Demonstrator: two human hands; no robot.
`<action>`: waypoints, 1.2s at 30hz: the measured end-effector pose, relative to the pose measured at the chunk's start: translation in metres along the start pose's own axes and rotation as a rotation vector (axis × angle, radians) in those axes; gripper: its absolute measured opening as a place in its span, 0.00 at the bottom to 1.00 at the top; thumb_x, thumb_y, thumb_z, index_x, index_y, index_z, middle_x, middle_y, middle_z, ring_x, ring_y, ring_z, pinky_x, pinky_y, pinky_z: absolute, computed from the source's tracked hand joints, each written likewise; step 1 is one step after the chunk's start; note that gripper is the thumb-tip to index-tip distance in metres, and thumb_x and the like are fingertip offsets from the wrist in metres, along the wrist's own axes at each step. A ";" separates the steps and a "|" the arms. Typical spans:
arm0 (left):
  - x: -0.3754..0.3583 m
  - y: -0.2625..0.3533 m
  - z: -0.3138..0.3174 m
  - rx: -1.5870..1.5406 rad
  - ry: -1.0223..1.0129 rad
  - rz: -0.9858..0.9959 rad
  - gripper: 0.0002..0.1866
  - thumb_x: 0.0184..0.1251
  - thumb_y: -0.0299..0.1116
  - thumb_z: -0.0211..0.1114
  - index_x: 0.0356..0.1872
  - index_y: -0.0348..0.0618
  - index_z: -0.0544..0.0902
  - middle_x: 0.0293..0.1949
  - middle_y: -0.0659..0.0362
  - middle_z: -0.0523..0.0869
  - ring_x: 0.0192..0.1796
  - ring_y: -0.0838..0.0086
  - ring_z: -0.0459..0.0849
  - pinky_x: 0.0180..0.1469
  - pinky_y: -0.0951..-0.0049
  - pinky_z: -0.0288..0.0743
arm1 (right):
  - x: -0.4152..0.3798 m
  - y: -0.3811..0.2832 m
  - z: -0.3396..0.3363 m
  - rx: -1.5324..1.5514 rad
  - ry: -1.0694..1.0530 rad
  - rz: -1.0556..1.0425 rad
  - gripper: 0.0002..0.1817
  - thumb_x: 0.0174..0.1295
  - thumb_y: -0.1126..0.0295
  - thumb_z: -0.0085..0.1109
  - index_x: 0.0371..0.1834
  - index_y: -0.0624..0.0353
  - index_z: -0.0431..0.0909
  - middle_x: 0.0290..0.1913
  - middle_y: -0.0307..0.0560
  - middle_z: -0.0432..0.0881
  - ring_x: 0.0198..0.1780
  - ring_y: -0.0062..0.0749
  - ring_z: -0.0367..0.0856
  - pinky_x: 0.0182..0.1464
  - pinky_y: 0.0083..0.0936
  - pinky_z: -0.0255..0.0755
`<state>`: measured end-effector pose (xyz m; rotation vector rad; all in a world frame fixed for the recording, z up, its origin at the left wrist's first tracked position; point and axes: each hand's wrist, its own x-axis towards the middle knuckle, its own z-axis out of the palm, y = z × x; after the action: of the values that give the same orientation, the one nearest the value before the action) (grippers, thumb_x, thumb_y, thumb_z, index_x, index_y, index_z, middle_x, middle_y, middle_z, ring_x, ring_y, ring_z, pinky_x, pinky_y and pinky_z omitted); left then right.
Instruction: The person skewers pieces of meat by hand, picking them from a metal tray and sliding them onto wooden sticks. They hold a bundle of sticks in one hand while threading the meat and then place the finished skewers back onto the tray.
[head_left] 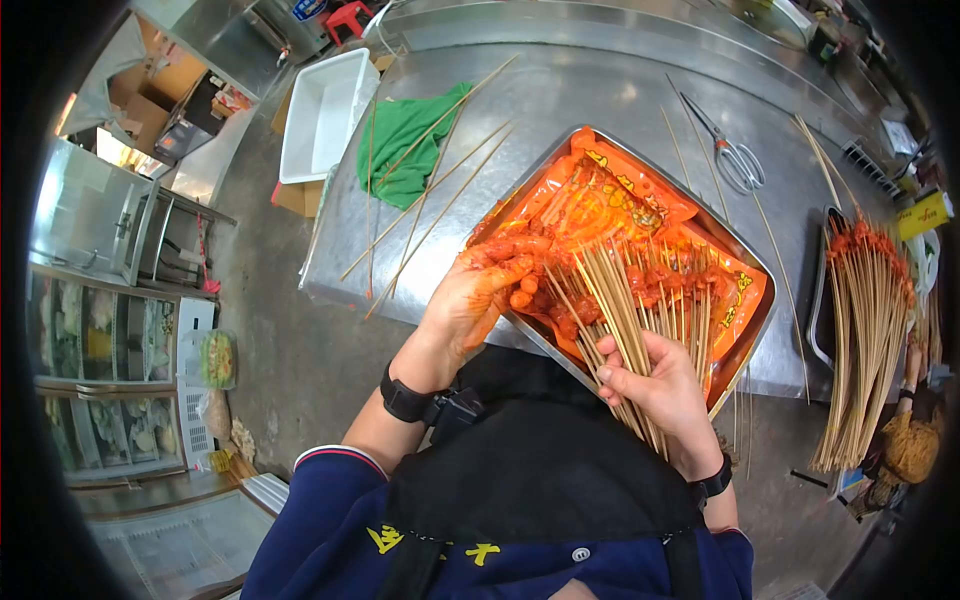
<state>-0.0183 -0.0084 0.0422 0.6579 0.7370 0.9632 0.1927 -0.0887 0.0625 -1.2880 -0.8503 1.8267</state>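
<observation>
A metal tray holds an orange printed plastic bag and many skewers with red-coated pieces of meat at their tips. My right hand is closed around a bundle of bamboo skewers over the tray's near edge. At the tray's left side my left hand, smeared with red sauce, is closed by the coated meat pieces. Its fingertips are partly covered in sauce, so I cannot make out exactly what lies between them.
Loose skewers lie across a green cloth on the steel table. Scissors rest beyond the tray. A white bin stands at the left; another tray of meat skewers sits at the right edge.
</observation>
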 end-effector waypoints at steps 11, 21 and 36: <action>0.007 0.000 -0.005 0.053 0.054 0.059 0.14 0.56 0.24 0.58 0.44 0.31 0.74 0.34 0.55 0.80 0.31 0.76 0.78 0.30 0.79 0.73 | 0.001 -0.001 -0.001 -0.048 -0.028 0.002 0.11 0.51 0.82 0.57 0.39 0.66 0.73 0.26 0.40 0.76 0.24 0.19 0.76 0.24 0.13 0.72; 0.003 -0.005 -0.007 0.153 0.018 0.043 0.15 0.57 0.27 0.60 0.46 0.33 0.73 0.41 0.53 0.80 0.36 0.74 0.81 0.32 0.77 0.76 | 0.001 0.002 -0.002 -0.025 -0.013 0.024 0.11 0.51 0.82 0.57 0.39 0.67 0.73 0.27 0.41 0.76 0.24 0.20 0.76 0.24 0.14 0.72; 0.004 -0.018 0.012 0.275 0.064 0.305 0.10 0.60 0.27 0.56 0.41 0.35 0.74 0.31 0.58 0.81 0.32 0.76 0.80 0.35 0.78 0.75 | -0.002 0.001 -0.002 0.008 0.015 0.019 0.10 0.53 0.82 0.55 0.39 0.66 0.72 0.29 0.41 0.75 0.24 0.19 0.75 0.24 0.14 0.71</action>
<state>0.0013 -0.0141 0.0346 1.0049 0.8496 1.1766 0.1950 -0.0901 0.0622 -1.3070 -0.8242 1.8312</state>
